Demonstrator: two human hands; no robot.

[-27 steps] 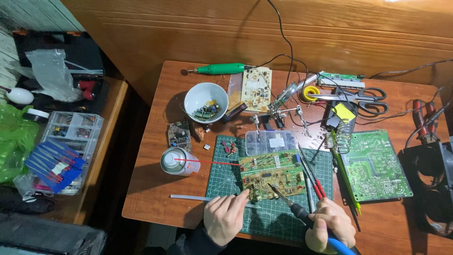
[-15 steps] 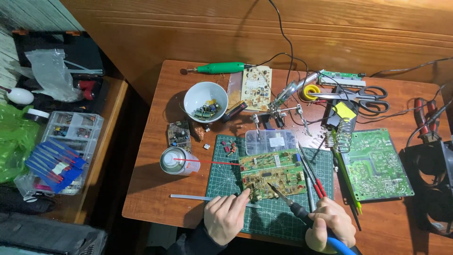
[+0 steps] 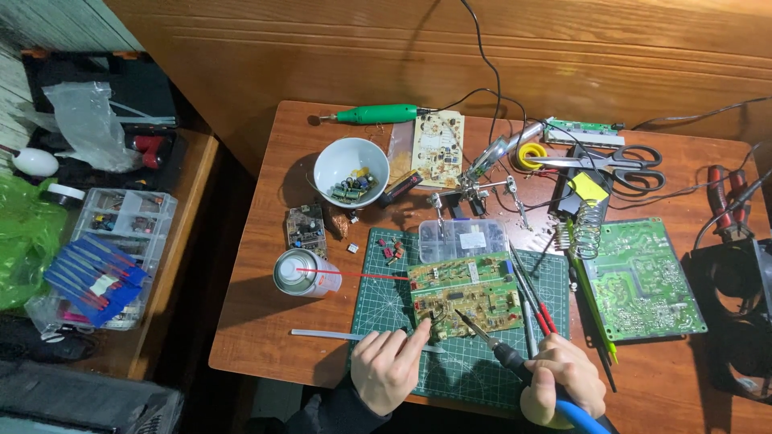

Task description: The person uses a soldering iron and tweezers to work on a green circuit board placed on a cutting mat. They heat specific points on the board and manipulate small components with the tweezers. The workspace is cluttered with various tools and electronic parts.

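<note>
A green-and-tan circuit board [image 3: 466, 293] lies on a green cutting mat [image 3: 474, 354]. My left hand [image 3: 390, 366] rests on the mat at the board's near left corner, fingertips touching its edge. My right hand [image 3: 563, 386] grips a soldering iron [image 3: 490, 341] with a blue handle; its tip points at the lower middle of the board. A thin metal strip [image 3: 338, 335] lies just left of my left hand.
A spray can [image 3: 299, 273] with a red straw stands left of the mat. A white bowl [image 3: 346, 165] of parts, a clear parts box [image 3: 462, 239], a second green board [image 3: 647, 277], scissors [image 3: 619, 157], a green rotary tool [image 3: 374, 115] and a side shelf organiser [image 3: 112, 249] surround it.
Both hands and the iron stay almost in place; nothing on the table has visibly moved.
</note>
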